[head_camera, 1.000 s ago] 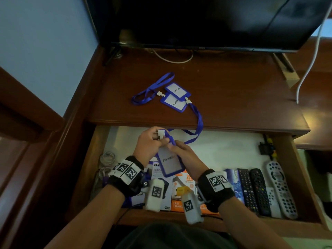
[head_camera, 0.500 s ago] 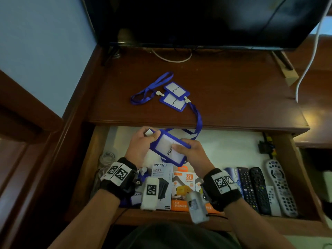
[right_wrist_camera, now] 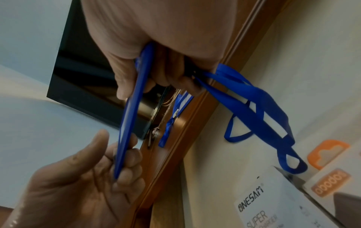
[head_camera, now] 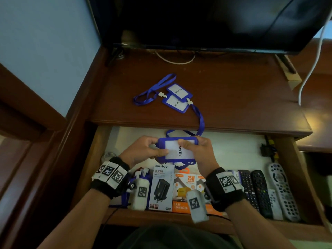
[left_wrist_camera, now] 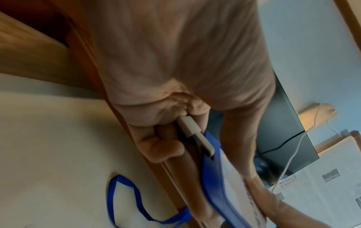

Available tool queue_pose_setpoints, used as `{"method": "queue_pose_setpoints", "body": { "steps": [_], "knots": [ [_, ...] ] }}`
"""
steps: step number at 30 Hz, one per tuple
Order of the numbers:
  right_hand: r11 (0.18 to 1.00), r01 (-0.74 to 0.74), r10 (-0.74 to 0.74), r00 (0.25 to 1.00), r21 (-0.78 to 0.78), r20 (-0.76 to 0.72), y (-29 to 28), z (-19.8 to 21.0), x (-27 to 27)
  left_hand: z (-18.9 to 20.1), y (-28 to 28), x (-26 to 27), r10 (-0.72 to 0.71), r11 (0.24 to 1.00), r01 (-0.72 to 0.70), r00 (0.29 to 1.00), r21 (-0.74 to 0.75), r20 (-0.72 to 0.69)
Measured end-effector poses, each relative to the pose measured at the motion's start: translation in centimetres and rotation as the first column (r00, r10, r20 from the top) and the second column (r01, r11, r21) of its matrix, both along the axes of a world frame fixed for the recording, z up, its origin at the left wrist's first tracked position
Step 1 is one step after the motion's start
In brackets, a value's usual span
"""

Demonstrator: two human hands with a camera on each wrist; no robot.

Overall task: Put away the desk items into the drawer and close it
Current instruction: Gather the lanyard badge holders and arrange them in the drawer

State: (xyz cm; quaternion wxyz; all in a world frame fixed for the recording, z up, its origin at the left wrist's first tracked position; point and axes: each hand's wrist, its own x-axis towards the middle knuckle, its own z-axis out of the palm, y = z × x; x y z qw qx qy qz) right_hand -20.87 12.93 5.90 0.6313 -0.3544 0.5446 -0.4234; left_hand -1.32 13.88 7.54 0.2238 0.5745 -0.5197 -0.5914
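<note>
We pinch the flat blue plastic badge holder [head_camera: 177,150] with both hands: our left hand [head_camera: 142,151] at its 9 o'clock edge, our right hand [head_camera: 199,151] at 3 o'clock. It floats over the open wooden drawer [head_camera: 289,169]. We should tuck its blue ribbon strap [head_camera: 201,121] in first, then lay it flat at 12 o'clock from the charger boxes [head_camera: 162,187].

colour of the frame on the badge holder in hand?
Blue frame on the badge holder, white insert; clearest in the head view.
</note>
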Motion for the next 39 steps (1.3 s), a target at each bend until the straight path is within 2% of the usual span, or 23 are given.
{"method": "queue_pose_setpoints", "body": {
  "steps": [8, 14, 16, 21, 24, 27, 30, 32, 34, 37, 39],
  "knots": [
    [0.992, 0.090, -0.095, 0.994, 0.090, 0.051, 1.0, -0.1, 0.0, -0.5, 0.3, -0.4, -0.164, 0.967, 0.169, 0.985, 0.191, -0.044],
    [0.994, 0.055, -0.062, 0.995, 0.099, 0.073, 1.0, 0.4, -0.2, -0.2, 0.4, -0.7, -0.157, 0.971, 0.165, 0.986, 0.171, -0.056],
    [0.996, 0.021, -0.024, 0.999, 0.090, 0.032, 0.8, 0.3, -0.4, -0.2, 0.2, -0.6, -0.137, 0.976, 0.144, 0.989, 0.165, -0.056],
    [0.994, -0.080, 0.087, 0.990, 0.069, -0.114, 0.4, -0.4, -0.7, -0.3, -0.2, -0.4, -0.032, 0.994, 0.034, 0.999, 0.107, -0.018],
    [0.989, -0.132, 0.140, 0.983, 0.066, -0.119, 0.6, -0.5, -1.0, -0.6, -0.2, -0.5, 0.150, 0.987, -0.144, 0.985, 0.073, -0.082],
    [0.979, -0.199, 0.202, 0.964, 0.037, -0.175, 0.8, -0.6, -1.1, -0.5, -0.4, -0.9, 0.319, 0.947, -0.319, 0.939, 0.022, -0.127],
    [0.968, -0.250, 0.247, 0.940, 0.017, -0.237, 0.9, -0.6, -0.8, -0.6, -0.7, -1.8, 0.420, 0.903, -0.422, 0.907, -0.080, -0.033],
    [0.958, -0.287, 0.282, 0.925, 0.015, -0.255, 0.9, -0.5, -0.5, -1.0, -0.9, -2.3, 0.440, 0.891, -0.427, 0.896, -0.157, 0.058],
    [0.943, -0.333, 0.326, 0.910, 0.018, -0.258, 0.9, -0.3, -0.2, -1.5, -1.0, -2.8, 0.390, 0.912, -0.348, 0.901, -0.216, 0.192],
    [0.920, -0.391, 0.383, 0.885, 0.025, -0.263, 0.8, 0.2, 0.1, -2.8, -0.7, -3.3, 0.228, 0.962, -0.136, 0.875, -0.235, 0.426],
    [0.913, -0.407, 0.399, 0.868, 0.034, -0.297, 0.7, 0.4, 0.0, -3.7, -0.5, -3.5, 0.172, 0.971, -0.064, 0.853, -0.229, 0.493]
  ]
}}
